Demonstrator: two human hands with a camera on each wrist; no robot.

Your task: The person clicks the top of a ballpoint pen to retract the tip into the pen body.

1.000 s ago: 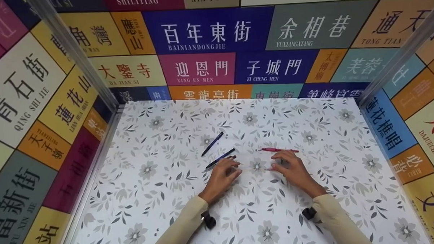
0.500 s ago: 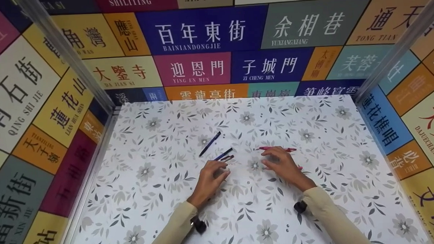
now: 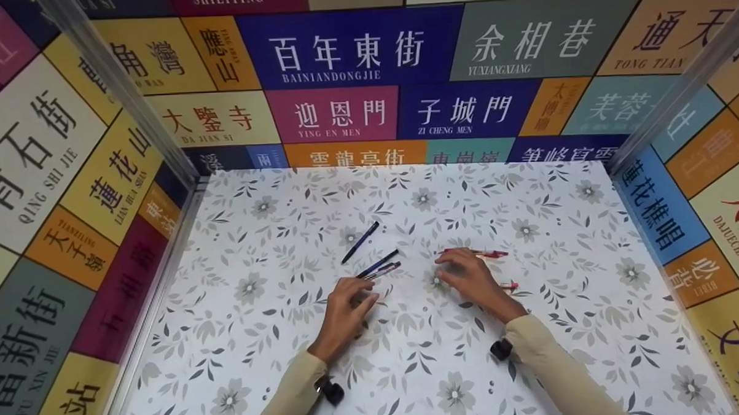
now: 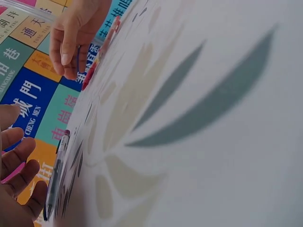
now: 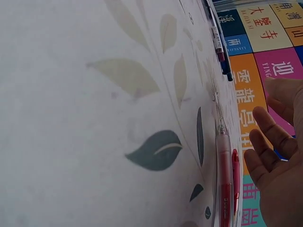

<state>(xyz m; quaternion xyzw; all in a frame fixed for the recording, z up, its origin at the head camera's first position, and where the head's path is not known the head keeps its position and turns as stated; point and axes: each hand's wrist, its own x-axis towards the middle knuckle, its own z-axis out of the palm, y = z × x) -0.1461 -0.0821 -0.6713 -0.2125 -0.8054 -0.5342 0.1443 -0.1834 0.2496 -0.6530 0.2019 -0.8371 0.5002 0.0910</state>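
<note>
In the head view my left hand [image 3: 345, 316] hovers near the table's middle, fingers loosely bent, holding nothing. Just beyond its fingertips lie a blue pen [image 3: 380, 262] and a clear-barrelled dark pen [image 4: 57, 172], side by side; another blue pen [image 3: 359, 242] lies farther back. My right hand [image 3: 476, 283] is similarly relaxed, with nothing in its grasp. It partly covers two red pens: one red pen [image 3: 494, 253] lies beyond the fingers, and a clear-barrelled red pen [image 5: 224, 179] lies beneath the hand. Whether either hand touches the table is hard to tell.
A white table cover [image 3: 289, 370] with a grey flower print lies under everything. Upright panels [image 3: 335, 113] with colourful street-name signs stand at the back and both sides, joined by clear corner strips [image 3: 138, 99].
My left hand has drawn left and towards me, away from the dark pens. The right hand has shifted slightly left, uncovering the end of the nearer red pen.
</note>
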